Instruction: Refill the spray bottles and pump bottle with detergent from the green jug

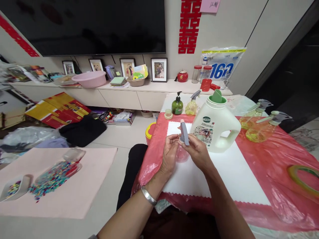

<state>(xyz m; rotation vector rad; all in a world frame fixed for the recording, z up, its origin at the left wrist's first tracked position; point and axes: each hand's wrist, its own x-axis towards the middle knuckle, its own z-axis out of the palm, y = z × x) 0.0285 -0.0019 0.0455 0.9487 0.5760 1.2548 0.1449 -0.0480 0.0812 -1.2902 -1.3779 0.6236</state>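
Observation:
A spray bottle (182, 156) with a clear pinkish body stands on the white sheet (239, 179). Around its neck and grey spray head (184, 133) are both hands. My left hand (170, 153) is curled at the left side of the neck. Fingers of my right hand (198, 150) pinch the collar just below the spray head from the right. Close behind is a large pale green jug (211, 122) with its mouth uncapped and a green scoop-shaped piece (217, 95) in the opening.
Behind the sheet stand a green pump bottle (177, 105), a yellowish spray bottle (191, 107) and a small cap (168, 114). Two more spray bottles (259, 132) are at right, near a tape roll (292, 172). Colourful beads (51, 181) lie on a pink cloth (82, 196) at left.

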